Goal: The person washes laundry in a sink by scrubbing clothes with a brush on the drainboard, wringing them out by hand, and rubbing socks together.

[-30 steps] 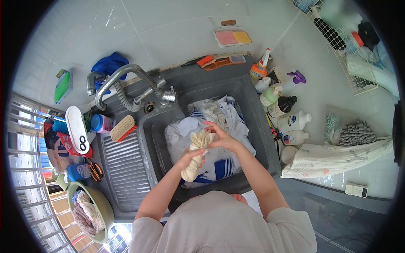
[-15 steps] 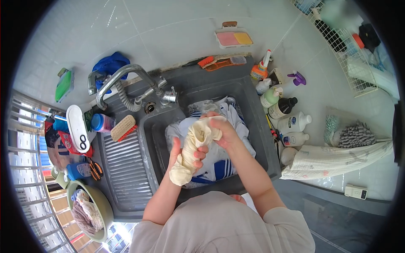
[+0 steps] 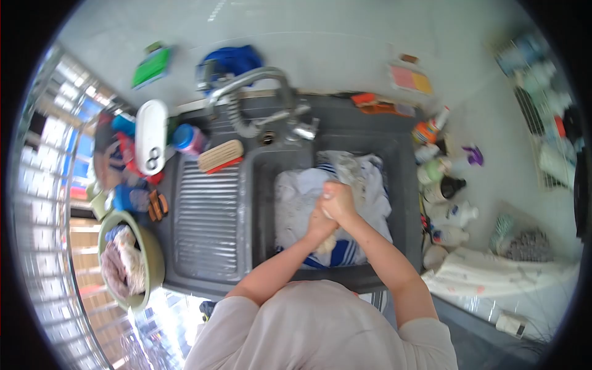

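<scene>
My right hand (image 3: 340,201) and my left hand (image 3: 321,223) are pressed close together above the sink, both closed around a bunched cream cloth (image 3: 327,245). Most of the cloth is hidden in my fists; a short end pokes out below my left hand. Underneath, wet white clothes with blue stripes (image 3: 293,206) lie in the basin of the grey sink (image 3: 261,203). Whether the cloth touches those clothes I cannot tell.
Left of the basin is a ribbed washboard (image 3: 206,222), with a scrubbing brush (image 3: 222,155) at its top. A green bucket of clothes (image 3: 156,262) stands at far left. The faucet (image 3: 262,74) arches behind. Several bottles (image 3: 459,213) line the right side.
The cream cloth, loosely held along its length before, is now squeezed mostly inside both fists. My hands have come together, and the whole view has shifted and blurred.
</scene>
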Demonstrator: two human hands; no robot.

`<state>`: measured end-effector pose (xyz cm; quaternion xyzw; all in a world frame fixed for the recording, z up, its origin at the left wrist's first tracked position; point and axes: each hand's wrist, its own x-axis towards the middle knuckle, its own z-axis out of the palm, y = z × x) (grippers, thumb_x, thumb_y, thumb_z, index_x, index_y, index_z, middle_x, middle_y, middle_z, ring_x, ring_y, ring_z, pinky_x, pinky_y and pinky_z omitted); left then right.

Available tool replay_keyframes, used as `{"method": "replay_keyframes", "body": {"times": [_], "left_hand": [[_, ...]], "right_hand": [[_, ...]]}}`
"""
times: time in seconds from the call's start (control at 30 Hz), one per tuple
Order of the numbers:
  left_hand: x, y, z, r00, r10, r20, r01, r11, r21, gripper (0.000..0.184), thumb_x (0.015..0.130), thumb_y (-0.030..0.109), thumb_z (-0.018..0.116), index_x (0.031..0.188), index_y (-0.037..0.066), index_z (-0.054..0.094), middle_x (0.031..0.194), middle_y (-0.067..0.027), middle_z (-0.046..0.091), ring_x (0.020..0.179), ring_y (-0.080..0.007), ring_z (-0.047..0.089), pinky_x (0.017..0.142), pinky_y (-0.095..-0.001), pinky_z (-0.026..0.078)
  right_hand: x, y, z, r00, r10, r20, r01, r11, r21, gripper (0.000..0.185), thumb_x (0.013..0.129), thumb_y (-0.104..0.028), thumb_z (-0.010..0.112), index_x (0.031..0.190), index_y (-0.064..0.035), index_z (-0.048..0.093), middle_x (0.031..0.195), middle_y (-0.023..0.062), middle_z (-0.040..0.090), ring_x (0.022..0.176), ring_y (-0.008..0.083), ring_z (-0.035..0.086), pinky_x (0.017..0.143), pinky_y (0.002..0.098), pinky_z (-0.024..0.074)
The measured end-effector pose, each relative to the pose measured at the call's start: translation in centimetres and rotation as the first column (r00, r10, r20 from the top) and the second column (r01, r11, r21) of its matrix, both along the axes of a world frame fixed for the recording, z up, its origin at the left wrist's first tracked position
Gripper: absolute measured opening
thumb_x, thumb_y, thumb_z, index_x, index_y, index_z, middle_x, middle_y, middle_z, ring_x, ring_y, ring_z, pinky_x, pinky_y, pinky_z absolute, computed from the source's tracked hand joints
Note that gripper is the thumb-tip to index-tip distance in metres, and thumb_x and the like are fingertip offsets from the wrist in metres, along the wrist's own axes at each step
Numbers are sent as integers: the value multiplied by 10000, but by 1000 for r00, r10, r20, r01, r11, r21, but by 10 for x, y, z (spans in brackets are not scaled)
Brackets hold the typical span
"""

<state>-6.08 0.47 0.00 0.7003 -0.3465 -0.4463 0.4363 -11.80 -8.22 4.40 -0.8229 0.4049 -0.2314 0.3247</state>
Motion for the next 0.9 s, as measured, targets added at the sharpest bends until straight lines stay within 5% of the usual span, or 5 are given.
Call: {"method": "replay_keyframes", "body": {"times": [0.33, 0.47, 0.5, 0.7, 0.9], "left_hand": [[25, 29, -16, 988, -139, 66, 130, 983, 126, 858, 628, 260, 812, 1340, -11, 419, 988, -264, 697, 914, -420, 696, 808, -459, 557], [81, 46, -10, 923, -385, 9, 377, 910, 174, 848, 569, 223, 873, 1293, 11, 486, 951, -191, 708, 850, -259, 721, 738, -370, 571], [98, 56, 9, 945, -324, -54, 328, 932, 153, 873, 567, 210, 878, 1314, 10, 471, 945, -170, 705, 840, -236, 716, 728, -358, 568], [192, 162, 123, 916, 14, -401, -49, 996, -77, 897, 653, 75, 877, 1403, 7, 389, 1122, -131, 630, 959, -209, 669, 812, -342, 569], [260, 311, 245, 909, 416, 31, -405, 897, -176, 876, 692, 100, 861, 1453, 32, 433, 1233, -85, 584, 1115, -199, 584, 961, -332, 478]], "right_hand": [[-6, 19, -80, 995, -88, 54, 89, 996, -24, 244, 757, -76, 678, 654, -23, 464, 576, 120, 497, 539, 271, 459, 553, 401, 399], [-29, 29, -71, 947, -252, 197, 106, 828, 550, 254, 872, -283, 735, 901, -67, 605, 935, 66, 616, 822, 228, 594, 767, 352, 477], [-35, 36, -63, 898, -418, 140, 183, 642, 744, 316, 898, -357, 734, 1027, -82, 645, 1109, 74, 622, 977, 239, 619, 870, 353, 486], [-121, 35, -98, 889, -185, -418, 396, 769, 502, 750, 767, -594, 768, 1292, -83, 603, 1489, 266, 360, 1331, 417, 416, 1092, 445, 375], [-156, 69, -153, 758, 51, -651, 207, 927, 314, 833, 755, -629, 737, 1387, -113, 570, 1529, 349, 298, 1425, 484, 288, 1172, 484, 286]]}}
